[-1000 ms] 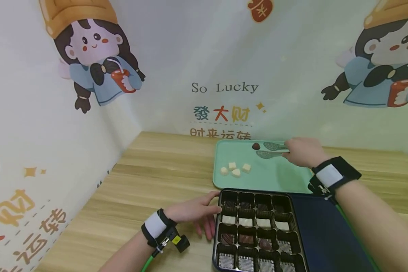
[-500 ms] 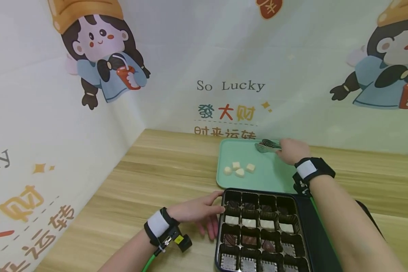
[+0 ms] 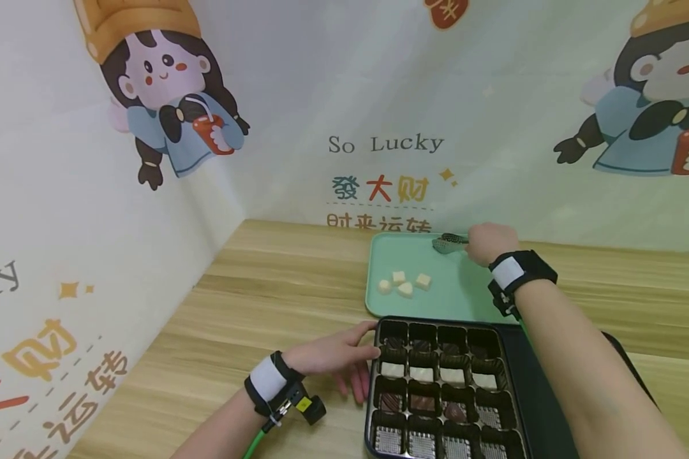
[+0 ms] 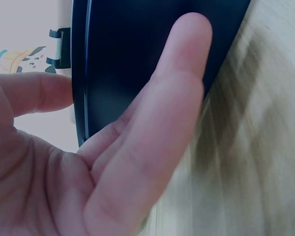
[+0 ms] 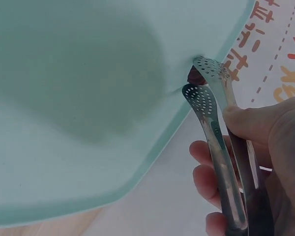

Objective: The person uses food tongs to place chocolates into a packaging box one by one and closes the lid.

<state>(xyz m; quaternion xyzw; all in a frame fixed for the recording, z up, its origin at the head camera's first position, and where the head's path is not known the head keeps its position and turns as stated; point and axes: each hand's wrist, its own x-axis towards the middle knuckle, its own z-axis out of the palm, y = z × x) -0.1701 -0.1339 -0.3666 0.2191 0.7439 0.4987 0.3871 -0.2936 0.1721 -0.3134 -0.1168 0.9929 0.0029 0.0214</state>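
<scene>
My right hand [image 3: 492, 243] grips perforated metal tongs [image 5: 221, 164] over the far edge of a mint-green tray [image 3: 393, 252]. In the right wrist view, a dark chocolate [image 5: 194, 76] sits between the tong heads, close to the tray's raised rim. Nearer me lies a chocolate box [image 3: 370, 408] divided into small square cells. Several cells hold dark, white or brown pieces, while the front row shows only ribbed bottoms. My left hand [image 3: 330, 354] rests against the box's left side, its thumb at the rim and its fingers extended along the dark outer wall [image 4: 123, 59].
Several white chocolates [image 3: 423, 282] lie on the left half of the tray. A dark navy panel [image 3: 542, 389] extends right of the box beneath my right forearm. The wooden table [image 3: 275, 280] backs onto a printed wall sheet [image 3: 287, 127].
The tongs, spread apart beside the dark chocolate a second ago, have come together around it. My right hand has shifted left and slightly back. My left hand keeps its place on the box.
</scene>
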